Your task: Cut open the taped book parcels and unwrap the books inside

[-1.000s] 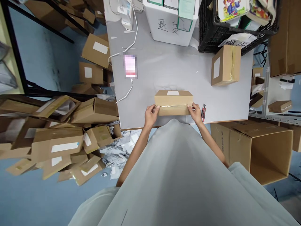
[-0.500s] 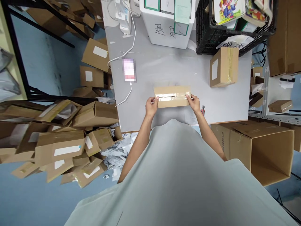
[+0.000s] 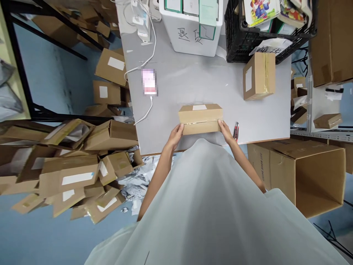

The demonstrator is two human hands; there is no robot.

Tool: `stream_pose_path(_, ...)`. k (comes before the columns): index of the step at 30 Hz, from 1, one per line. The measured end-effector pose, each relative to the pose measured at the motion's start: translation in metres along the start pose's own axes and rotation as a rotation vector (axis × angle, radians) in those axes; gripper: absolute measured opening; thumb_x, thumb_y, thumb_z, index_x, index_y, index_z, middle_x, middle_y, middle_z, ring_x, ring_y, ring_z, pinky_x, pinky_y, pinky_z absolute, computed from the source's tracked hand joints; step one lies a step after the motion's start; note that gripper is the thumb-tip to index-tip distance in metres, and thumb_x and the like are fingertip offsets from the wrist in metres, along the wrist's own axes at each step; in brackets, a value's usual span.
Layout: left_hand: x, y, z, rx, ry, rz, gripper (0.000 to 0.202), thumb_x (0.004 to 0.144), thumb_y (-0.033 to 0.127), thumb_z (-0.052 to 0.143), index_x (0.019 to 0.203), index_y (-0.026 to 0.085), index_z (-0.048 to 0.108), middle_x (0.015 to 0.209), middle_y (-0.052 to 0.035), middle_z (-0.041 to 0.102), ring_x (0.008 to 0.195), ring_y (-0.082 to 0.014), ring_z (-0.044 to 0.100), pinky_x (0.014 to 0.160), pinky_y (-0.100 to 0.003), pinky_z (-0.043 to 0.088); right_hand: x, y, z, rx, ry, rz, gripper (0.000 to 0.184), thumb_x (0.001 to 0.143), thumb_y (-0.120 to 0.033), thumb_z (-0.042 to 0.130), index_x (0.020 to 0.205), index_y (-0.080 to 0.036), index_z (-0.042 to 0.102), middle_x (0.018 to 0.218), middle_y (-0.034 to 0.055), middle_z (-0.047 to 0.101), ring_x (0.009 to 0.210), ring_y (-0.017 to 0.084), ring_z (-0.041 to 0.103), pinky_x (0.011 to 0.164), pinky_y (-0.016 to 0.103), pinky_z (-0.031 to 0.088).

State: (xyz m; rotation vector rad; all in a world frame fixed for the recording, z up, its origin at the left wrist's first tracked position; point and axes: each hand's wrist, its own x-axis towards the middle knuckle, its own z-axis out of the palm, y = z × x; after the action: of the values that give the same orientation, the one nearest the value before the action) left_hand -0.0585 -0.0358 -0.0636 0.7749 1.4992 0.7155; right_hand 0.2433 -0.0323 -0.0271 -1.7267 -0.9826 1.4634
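We grip a small box (image 3: 200, 117) from its two ends, our left hand (image 3: 174, 137) pinching the near left corner and our right hand (image 3: 226, 132) pressing its fingertips to the near right. It sits at the near edge of the grey table (image 3: 198, 81), in front of our body; whether it rests there or is lifted slightly, we cannot tell.

On our right stands a large open carton (image 3: 271, 165), its mouth turned sideways and showing brown inner walls. At the table's far right, a black crate (image 3: 237, 44) holds books, a colourful picture book (image 3: 260, 11) uppermost. Left of that, a white tub (image 3: 190, 47) marked with black writing holds green-edged packs (image 3: 207, 18). Just in front of the crate stands a taped box (image 3: 259, 77), closed.

Our small box is closed too, its long axis running left to right, roughly along the table's near edge. Its taped seam follows that length on the side facing us, and a white label (image 3: 199, 107) shows on the far side. Near our right hand lies a red-and-black cutter (image 3: 236, 131).
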Motion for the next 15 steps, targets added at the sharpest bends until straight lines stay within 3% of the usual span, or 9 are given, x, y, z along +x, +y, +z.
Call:
stream_pose_path(5, -0.049, -0.008, 0.004, -0.022, -0.038, -0.071, 0.083, 0.084, 0.091, 0.068, 0.129, 0.021, 0.076, 0.135, -0.0162, 0.079, 0.123, -0.0341, 0.074, 0.106, -0.049, 0.062, -0.051, -0.001, -0.001, -0.037, 0.078, 0.145, 0.09, 0.091, -0.088, 0.062, 0.153, -0.024, 0.066, 0.154, 0.0139, 0.069, 0.137, 0.035, 0.069, 0.107, 0.051, 0.065)
stream_pose_path(9, -0.072, 0.002, 0.001, 0.09, 0.019, 0.016, 0.082, 0.07, 0.071, 0.092, 0.134, 0.022, 0.074, 0.129, -0.0121, 0.079, 0.108, -0.0293, 0.076, 0.093, -0.041, 0.064, -0.063, -0.024, -0.017, -0.177, 0.101, 0.077, 0.085, 0.089, -0.085, 0.068, 0.152, -0.027, 0.07, 0.153, 0.0131, 0.068, 0.091, 0.028, 0.081, 0.087, 0.046, 0.069)
stream_pose_path(12, -0.067, 0.019, -0.005, 0.201, 0.144, 0.143, 0.064, 0.081, 0.064, 0.085, 0.13, 0.024, 0.078, 0.126, -0.0098, 0.075, 0.094, -0.0223, 0.073, 0.08, -0.034, 0.06, -0.049, -0.04, -0.025, -0.337, 0.12, -0.027, 0.075, 0.086, -0.086, 0.073, 0.131, -0.026, 0.081, 0.135, 0.0109, 0.075, 0.071, 0.023, 0.077, 0.081, 0.044, 0.067)
stream_pose_path(15, -0.044, 0.034, -0.009, 0.293, 0.261, 0.235, 0.049, 0.09, 0.062, 0.076, 0.12, 0.023, 0.082, 0.117, -0.0086, 0.075, 0.091, -0.0219, 0.07, 0.086, -0.035, 0.058, -0.022, -0.042, -0.022, -0.439, 0.171, -0.076, 0.07, 0.091, -0.09, 0.063, 0.098, -0.023, 0.083, 0.109, 0.0099, 0.08, 0.081, 0.028, 0.078, 0.085, 0.042, 0.064)
